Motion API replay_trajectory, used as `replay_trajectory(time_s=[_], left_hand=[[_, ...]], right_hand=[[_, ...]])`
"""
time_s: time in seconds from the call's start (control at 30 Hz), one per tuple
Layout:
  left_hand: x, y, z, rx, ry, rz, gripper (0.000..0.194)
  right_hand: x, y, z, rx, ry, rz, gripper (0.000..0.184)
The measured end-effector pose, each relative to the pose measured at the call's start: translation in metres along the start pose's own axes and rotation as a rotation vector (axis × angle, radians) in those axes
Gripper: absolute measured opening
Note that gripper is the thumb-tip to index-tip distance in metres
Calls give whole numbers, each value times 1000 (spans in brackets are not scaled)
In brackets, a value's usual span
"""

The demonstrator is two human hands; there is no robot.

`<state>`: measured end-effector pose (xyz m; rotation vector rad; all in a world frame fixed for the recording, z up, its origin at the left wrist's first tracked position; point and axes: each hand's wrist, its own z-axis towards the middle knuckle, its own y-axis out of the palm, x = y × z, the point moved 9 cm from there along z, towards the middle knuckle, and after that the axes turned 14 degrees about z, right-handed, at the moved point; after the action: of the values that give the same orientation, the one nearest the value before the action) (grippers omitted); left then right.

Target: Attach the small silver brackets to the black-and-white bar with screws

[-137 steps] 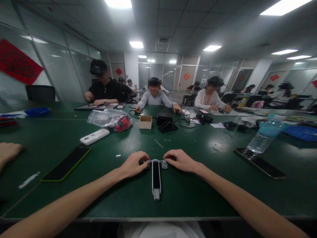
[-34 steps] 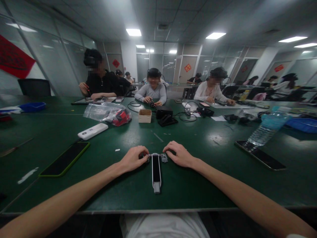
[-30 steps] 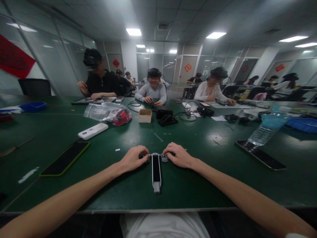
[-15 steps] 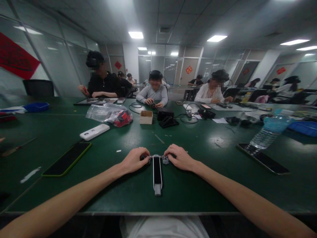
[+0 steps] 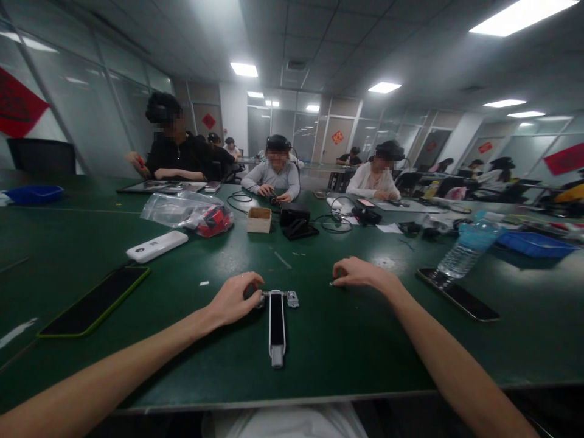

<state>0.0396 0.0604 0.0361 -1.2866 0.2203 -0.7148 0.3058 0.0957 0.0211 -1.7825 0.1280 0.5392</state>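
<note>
A slim black-and-white device [image 5: 276, 328] lies lengthwise on the green table in front of me, a pale plug-like end pointing at me. Small metal brackets stick out at both sides of its far end. My left hand [image 5: 236, 299] is closed, thumb and fingers pinching the left bracket, most of which they hide. The right metal bracket [image 5: 292, 299] is uncovered. Off to the right, apart from the device, my right hand [image 5: 356, 272] is closed at the tabletop. A tiny shiny piece [image 5: 331, 283] shows at its fingertips, too small to name.
Left lie a green-edged phone [image 5: 95, 302] and a white power bank [image 5: 157, 246]. Farther back are a clear bag [image 5: 182, 213] with red items, a small box [image 5: 259, 220] and a black stand [image 5: 296, 222]. A water bottle [image 5: 465, 246] leans on another phone [image 5: 460, 296] at right. Several people sit opposite.
My right hand has left the right bracket and moved right, down to the tabletop by a tiny piece. The left hand stays on its bracket. The view has turned slightly right.
</note>
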Motion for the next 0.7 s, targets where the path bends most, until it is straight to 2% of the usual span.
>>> replay_trajectory(time_s=[0.07, 0.17, 0.33, 0.5, 0.7], left_hand=[[0, -1, 0, 20, 0, 2, 21], [-1, -2, -1, 44, 9, 4, 21], [1, -5, -2, 82, 39, 5, 19], [3, -9, -4, 120, 69, 12, 19], [17, -12, -10, 173, 239, 7, 19]], right_hand=[[2, 3, 2, -18, -22, 49, 22], [-7, 10, 5, -58, -121, 116, 25], [-21, 21, 7, -144, -179, 148, 17], [-43, 18, 6, 12, -238, 199, 21], [-109, 29, -13, 231, -449, 560, 23]])
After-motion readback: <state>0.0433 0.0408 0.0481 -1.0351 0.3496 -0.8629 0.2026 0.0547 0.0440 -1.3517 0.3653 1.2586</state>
